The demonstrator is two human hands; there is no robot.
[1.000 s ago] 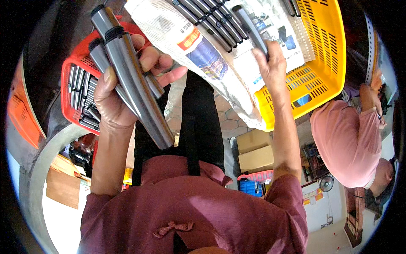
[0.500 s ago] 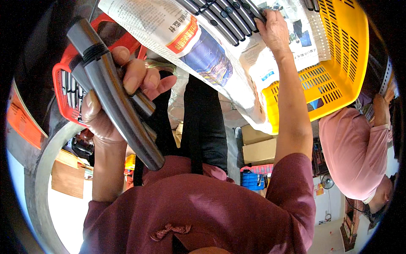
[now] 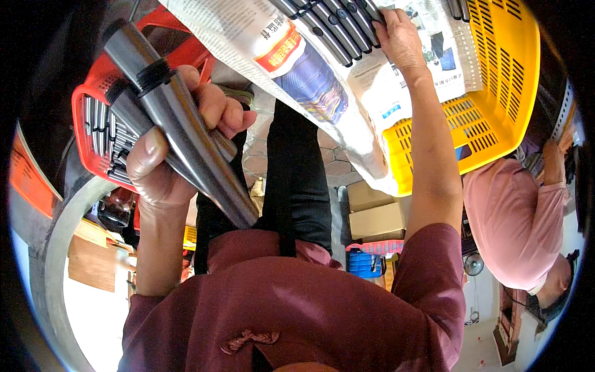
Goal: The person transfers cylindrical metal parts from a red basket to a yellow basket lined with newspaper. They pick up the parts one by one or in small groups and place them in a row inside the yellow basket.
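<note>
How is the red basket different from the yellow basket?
The red basket sits beside the left hand, while the yellow basket is beyond the right hand. The red basket holds grey metal rods directly; the yellow basket is lined with newspaper that the rods lie on. The yellow basket looks bigger. Both are slotted plastic.

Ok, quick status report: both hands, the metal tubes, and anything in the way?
Left hand gripping two grey metal tubes. Right hand on the row of tubes lying on newspaper over the yellow basket. Nothing between the hands.
</note>
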